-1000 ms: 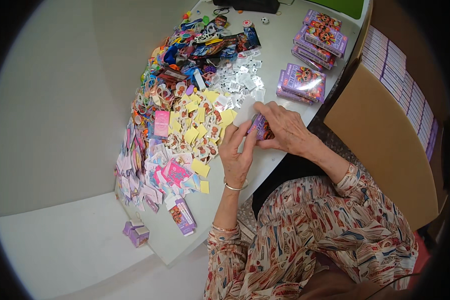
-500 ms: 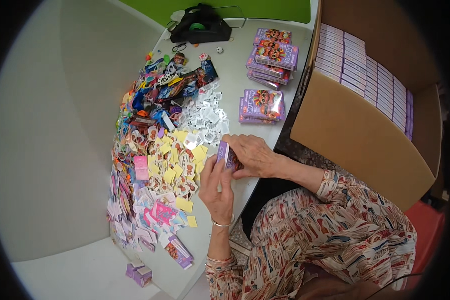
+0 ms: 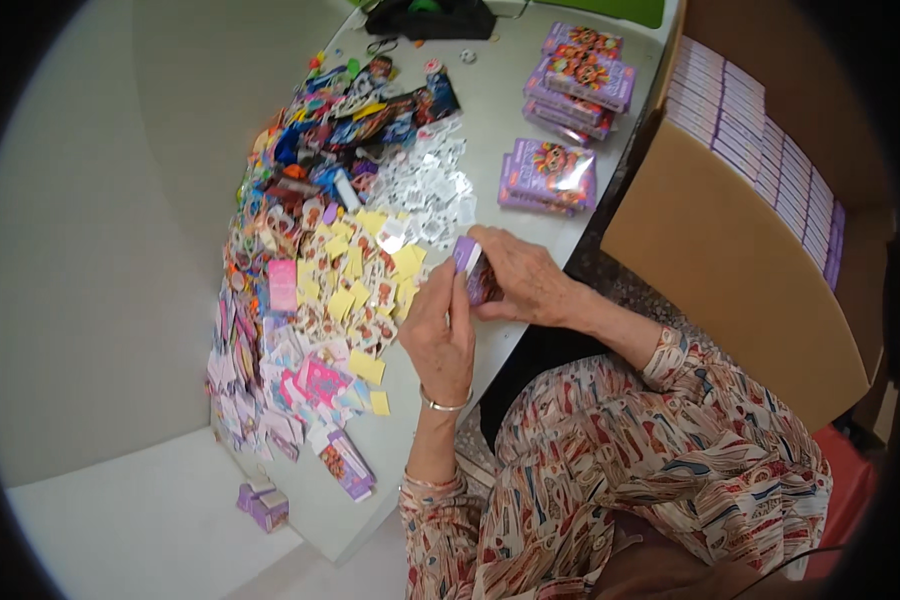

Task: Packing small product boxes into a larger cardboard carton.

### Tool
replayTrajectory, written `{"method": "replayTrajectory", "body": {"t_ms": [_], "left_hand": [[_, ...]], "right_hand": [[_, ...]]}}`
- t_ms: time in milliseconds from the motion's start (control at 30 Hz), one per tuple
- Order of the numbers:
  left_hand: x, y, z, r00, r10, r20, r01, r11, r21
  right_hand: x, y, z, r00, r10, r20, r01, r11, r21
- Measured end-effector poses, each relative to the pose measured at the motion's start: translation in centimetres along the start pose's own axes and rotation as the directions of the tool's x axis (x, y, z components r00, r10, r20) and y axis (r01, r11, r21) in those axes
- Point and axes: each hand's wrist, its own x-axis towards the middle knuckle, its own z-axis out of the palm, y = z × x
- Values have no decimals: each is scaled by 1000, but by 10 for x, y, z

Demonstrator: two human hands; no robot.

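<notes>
A small purple box (image 3: 467,257) is held between both hands above the near edge of the white table (image 3: 490,120). My left hand (image 3: 440,335) grips its left side, fingers pointing up. My right hand (image 3: 525,280) closes over its right side and top. Just left of the hands lies a spread of small yellow cards and picture stickers (image 3: 355,285). Beyond it sit small clear-wrapped white pieces (image 3: 425,190).
Stacks of purple boxes (image 3: 550,175) (image 3: 580,75) stand at the far right of the table. A big cardboard carton (image 3: 760,230) filled with purple boxes stands at my right. Colourful packets (image 3: 340,110) pile along the left. A black bag (image 3: 430,15) lies at the far end.
The view has swung, so the table shifts in the picture. Both hands stay closed on the small purple box, turning it slightly between the fingers.
</notes>
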Motion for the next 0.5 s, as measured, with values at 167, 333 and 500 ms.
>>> {"method": "replayTrajectory", "body": {"t_ms": [167,333,500], "left_hand": [[2,3,-6,998,-66,22,67,997,-25],[-5,0,0,1000,31,5,-31,995,97],[-10,3,5,986,164,42,-169,951,257]], "right_hand": [[0,-2,-2,1000,13,-7,-13,1000,-17],[-3,-5,0,999,32,8,-32,999,-28],[-9,-1,2,1000,-29,-5,29,998,-47]]}}
